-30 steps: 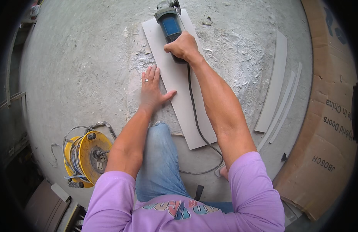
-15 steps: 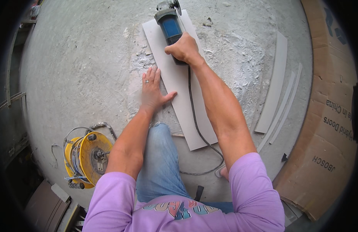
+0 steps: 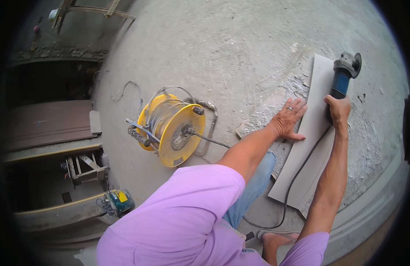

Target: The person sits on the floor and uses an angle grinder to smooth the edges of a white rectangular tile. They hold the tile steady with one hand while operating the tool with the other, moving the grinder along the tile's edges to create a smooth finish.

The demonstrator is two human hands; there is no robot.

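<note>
A blue and black angle grinder [image 3: 341, 83] is held by its body in my right hand [image 3: 339, 108]. Its disc [image 3: 357, 65] stands at the far end of a long pale grey board [image 3: 293, 181], which looks like tile and lies on the rough floor. My left hand [image 3: 290, 119], a ring on one finger, lies flat with spread fingers along the board's left edge, the thumb resting on top. From the grinder a black cord [image 3: 296, 174] runs back over the board toward me. Whether the disc touches the board or turns cannot be made out.
To the left stands a yellow cable reel [image 3: 178, 137] with a plug in it. Farther left are brown panels [image 3: 50, 124], a small wooden frame [image 3: 87, 168] and a green and yellow device [image 3: 120, 200]. My sandalled foot [image 3: 276, 241] is beside the board's near end.
My view has swung to the left, so board, hands and grinder appear farther right and the reel is more central. Right hand still grips the grinder; left hand still rests at the board's edge.
</note>
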